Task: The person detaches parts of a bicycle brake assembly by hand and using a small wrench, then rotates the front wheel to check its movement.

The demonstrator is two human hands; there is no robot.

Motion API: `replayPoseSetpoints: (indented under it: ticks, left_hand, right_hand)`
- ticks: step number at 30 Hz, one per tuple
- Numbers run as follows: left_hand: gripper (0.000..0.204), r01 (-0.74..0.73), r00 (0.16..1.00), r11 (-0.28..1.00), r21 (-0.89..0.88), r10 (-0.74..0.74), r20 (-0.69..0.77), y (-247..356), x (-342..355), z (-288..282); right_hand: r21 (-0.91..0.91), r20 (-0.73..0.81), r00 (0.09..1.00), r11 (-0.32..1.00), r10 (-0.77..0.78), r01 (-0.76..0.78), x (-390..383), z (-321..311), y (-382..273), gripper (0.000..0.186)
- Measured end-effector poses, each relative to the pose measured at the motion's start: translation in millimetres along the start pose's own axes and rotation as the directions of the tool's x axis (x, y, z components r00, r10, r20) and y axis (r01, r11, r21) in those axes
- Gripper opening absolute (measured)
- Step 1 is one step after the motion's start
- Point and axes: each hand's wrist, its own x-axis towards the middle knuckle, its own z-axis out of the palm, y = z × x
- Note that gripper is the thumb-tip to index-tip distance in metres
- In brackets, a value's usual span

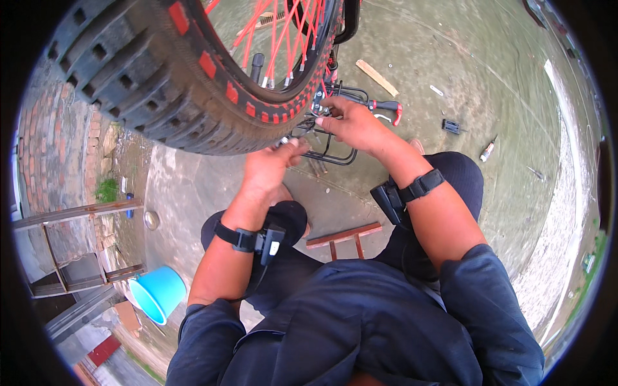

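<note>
A bicycle's black knobby tire [129, 83] with red blocks fills the upper left, around red spokes. Just beside its lower right side, my right hand [351, 125] has thumb and fingers closed at a metal bracket of a black wire rack [347, 156]; what exactly they pinch is too small to name. My left hand [270, 166] is lower, under the tire, fingertips closed around a small part at the rack, partly hidden. A black handlebar grip [383, 105] with a red lever shows behind my right hand. Black devices are strapped to both forearms.
A wood strip [376, 77], black plastic piece [450, 127] and small bottle [487, 150] lie on the concrete at right. A low wooden frame [344, 235] is between my knees. A turquoise bucket [161, 293], round metal object [151, 220] and brick wall [58, 161] are at left.
</note>
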Motion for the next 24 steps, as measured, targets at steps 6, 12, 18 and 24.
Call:
replayPoseSetpoints:
  ticks: [6, 12, 18, 24]
  left_hand:
    - [0.036, 0.08, 0.992, 0.997, 0.007, -0.08, 0.101, -32, -32, 29]
    - [0.042, 0.142, 0.955, 0.99, -0.016, -0.132, 0.267, -40, -38, 50]
    - [0.05, 0.125, 0.902, 0.992, 0.022, -0.123, 0.413, -43, -29, 64]
    - [0.054, 0.108, 0.895, 0.988, 0.112, -0.145, 0.421, -40, -21, 65]
  right_hand:
    - [0.301, 0.025, 0.996, 0.949, 0.091, -0.094, 2, 11, 5, 0.058]
    - [-0.041, 0.035, 0.999, 0.999, -0.026, 0.028, -11, 12, -9, 0.063]
    - [-0.383, -0.016, 0.986, 0.912, -0.166, 0.147, -9, 13, 2, 0.061]
    - [-0.578, 0.027, 0.944, 0.765, -0.329, 0.283, -8, 5, -3, 0.058]
